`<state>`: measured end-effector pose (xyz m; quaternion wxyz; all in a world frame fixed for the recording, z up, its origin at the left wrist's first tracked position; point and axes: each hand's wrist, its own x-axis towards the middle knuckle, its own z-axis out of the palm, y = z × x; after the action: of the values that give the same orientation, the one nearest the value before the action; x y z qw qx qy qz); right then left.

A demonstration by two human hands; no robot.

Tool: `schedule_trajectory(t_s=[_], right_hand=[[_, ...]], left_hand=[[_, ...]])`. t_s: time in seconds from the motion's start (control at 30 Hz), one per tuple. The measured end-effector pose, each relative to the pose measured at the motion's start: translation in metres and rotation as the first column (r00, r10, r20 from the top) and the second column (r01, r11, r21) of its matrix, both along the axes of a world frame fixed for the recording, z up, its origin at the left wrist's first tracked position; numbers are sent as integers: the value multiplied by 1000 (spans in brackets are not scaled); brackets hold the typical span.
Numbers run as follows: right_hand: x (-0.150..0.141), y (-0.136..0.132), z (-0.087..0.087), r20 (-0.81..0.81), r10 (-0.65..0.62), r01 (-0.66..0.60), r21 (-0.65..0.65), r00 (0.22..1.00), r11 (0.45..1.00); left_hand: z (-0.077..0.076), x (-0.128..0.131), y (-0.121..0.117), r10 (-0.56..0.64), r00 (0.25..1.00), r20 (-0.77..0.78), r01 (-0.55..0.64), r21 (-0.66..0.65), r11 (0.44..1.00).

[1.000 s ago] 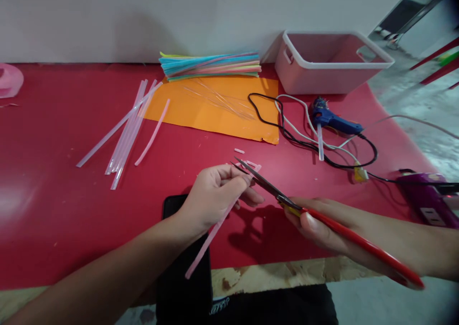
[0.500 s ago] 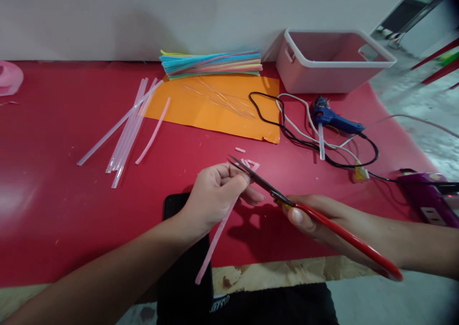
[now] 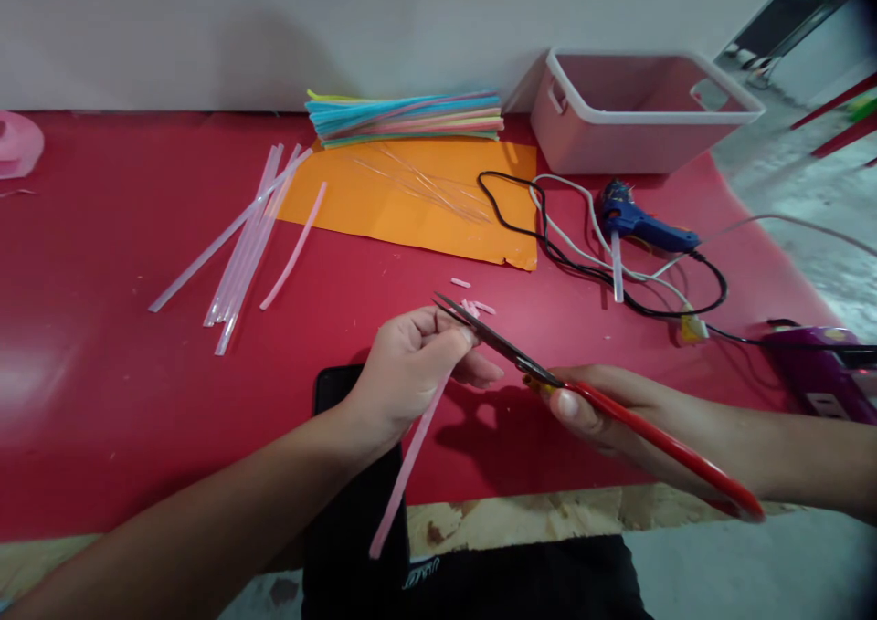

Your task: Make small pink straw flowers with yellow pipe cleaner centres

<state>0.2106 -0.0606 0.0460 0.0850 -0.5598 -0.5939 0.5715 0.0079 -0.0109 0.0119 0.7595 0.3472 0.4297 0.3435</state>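
My left hand (image 3: 421,360) pinches a pink pipe cleaner (image 3: 409,474) between thumb and fingers, and its long end slants down toward the table's front edge. My right hand (image 3: 603,419) grips a pair of scissors (image 3: 644,435) with red handles and dark blades. The blades, close together, point up and left, and their tips cross at the left fingertips. The pipe cleaner's upper end is hidden by fingers and blades. Just beyond the blades lie several short pink cut pieces (image 3: 484,308) on the red table, with a single piece (image 3: 460,283) slightly farther back.
A black phone (image 3: 339,387) lies under my left forearm. Clear glue sticks (image 3: 247,255) and another pink pipe cleaner (image 3: 296,246) lie left. Behind are an orange sheet (image 3: 384,209), colourful pipe cleaners (image 3: 404,120) and a pink bin (image 3: 617,145). A blue glue gun (image 3: 648,227) with cables sits right.
A cut bit by the blades has dropped or settled into the small pile. The pipe cleaner's lower end has shifted slightly down and left. Both hands stay almost in place.
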Motion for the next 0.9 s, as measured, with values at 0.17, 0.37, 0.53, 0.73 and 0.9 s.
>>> schedule_trajectory(t_s=[0.17,0.37,0.53,0.73,0.9], right_hand=[[7,-2,-11,-78,-13,5,-104,997,995],[19,9,-18,-270,-289,127,-490,918,862],[22,18,-6,-323,-234,24,-540,917,841],[17,12,-7,-357,-228,49,-445,906,894],[13,11,-14,-194,-251,267,64,948,962]], left_hand=[[2,0,0,2,1000,14,-2,2,1000],[-5,0,4,34,997,63,-35,10,999],[-12,1,5,96,984,150,-94,-23,995],[-11,0,6,89,978,186,-83,-42,996],[-11,-1,1,-60,996,72,53,101,993]])
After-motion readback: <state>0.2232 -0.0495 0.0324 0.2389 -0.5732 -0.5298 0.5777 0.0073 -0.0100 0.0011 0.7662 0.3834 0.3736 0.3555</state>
